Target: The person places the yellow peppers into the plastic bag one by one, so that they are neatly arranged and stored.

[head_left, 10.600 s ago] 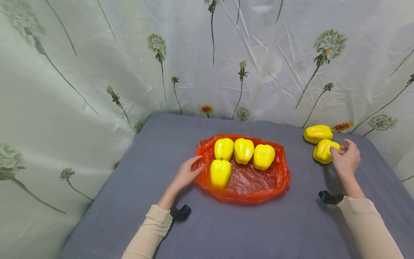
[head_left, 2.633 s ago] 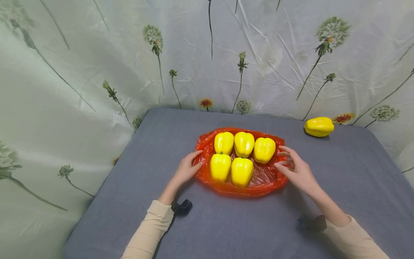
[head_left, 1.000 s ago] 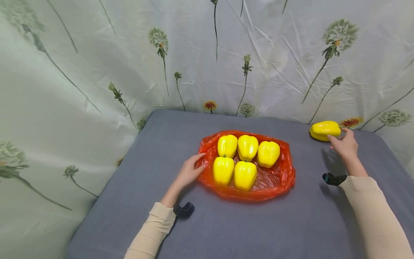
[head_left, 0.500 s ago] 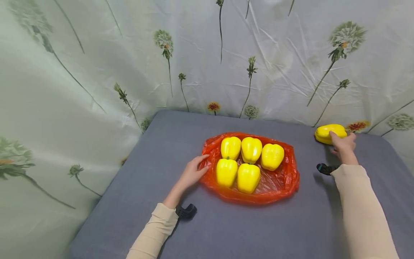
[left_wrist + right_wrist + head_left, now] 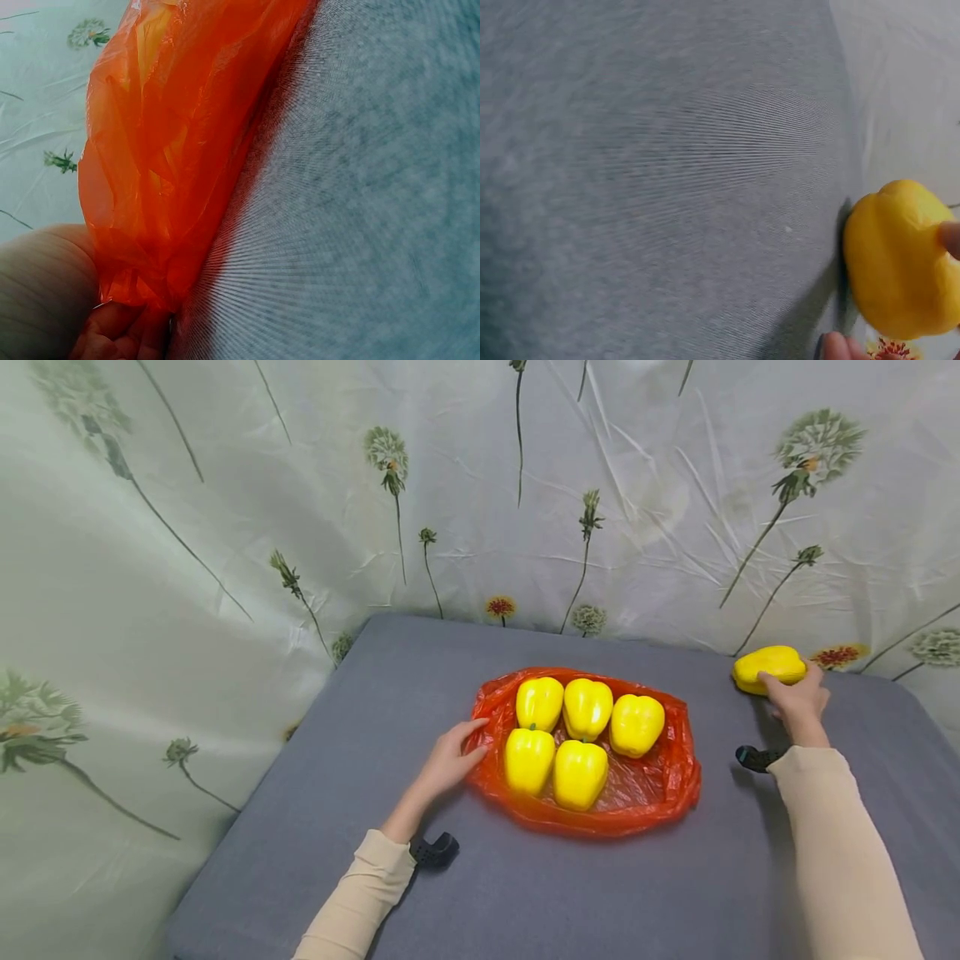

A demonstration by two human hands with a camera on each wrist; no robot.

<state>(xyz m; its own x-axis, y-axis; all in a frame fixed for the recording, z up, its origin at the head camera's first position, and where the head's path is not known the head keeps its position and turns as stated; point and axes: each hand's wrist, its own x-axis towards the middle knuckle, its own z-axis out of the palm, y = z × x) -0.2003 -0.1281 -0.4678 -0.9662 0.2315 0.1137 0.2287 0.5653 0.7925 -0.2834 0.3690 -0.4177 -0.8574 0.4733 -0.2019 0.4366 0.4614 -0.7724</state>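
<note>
In the head view, my left hand (image 5: 445,763) holds the left rim of a red plastic bag (image 5: 686,768). The left wrist view shows the thumb and curled fingers pinching the bunched plastic (image 5: 161,217). Several yellow bell peppers (image 5: 581,775) stand in the open bag, three at the back and the others in front on the left. My right hand (image 5: 802,700) grips another yellow bell pepper (image 5: 774,665) lying at the table's back right, thumb on its near side. In the right wrist view, the thumb presses this pepper (image 5: 896,262); some fingers are cut off by the frame.
A grey cloth covers the table (image 5: 570,893). Behind it and along the left side hangs a pale curtain (image 5: 300,485) printed with dandelions. The bag's front right floor shows bare red plastic. A black wrist device (image 5: 435,850) sits on each wrist.
A pepper from the right has been put in the bag's front row. My right hand went back to the last pepper outside and closed round it. My left hand stayed at the rim.
</note>
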